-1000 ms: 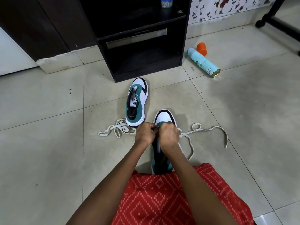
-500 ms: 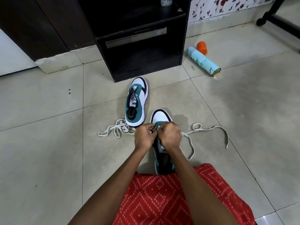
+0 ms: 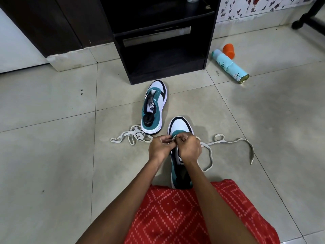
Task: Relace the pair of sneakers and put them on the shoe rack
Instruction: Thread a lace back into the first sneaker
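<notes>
Lacing is at its start: left hand (image 3: 160,147) and right hand (image 3: 189,148) pinch the lace (image 3: 228,140) at what seems a front eyelet of the near sneaker (image 3: 179,125) on the floor (image 3: 52,155), which next needs the end pulled through and crossed.

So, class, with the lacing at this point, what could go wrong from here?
1. The long cream flat lace trails loose across the grey tiled floor; pulled by the left hand and right hand, it may twist or knot.
2. The other cream lace lies bunched by the far teal-and-white sneaker and may need untangling.
</notes>
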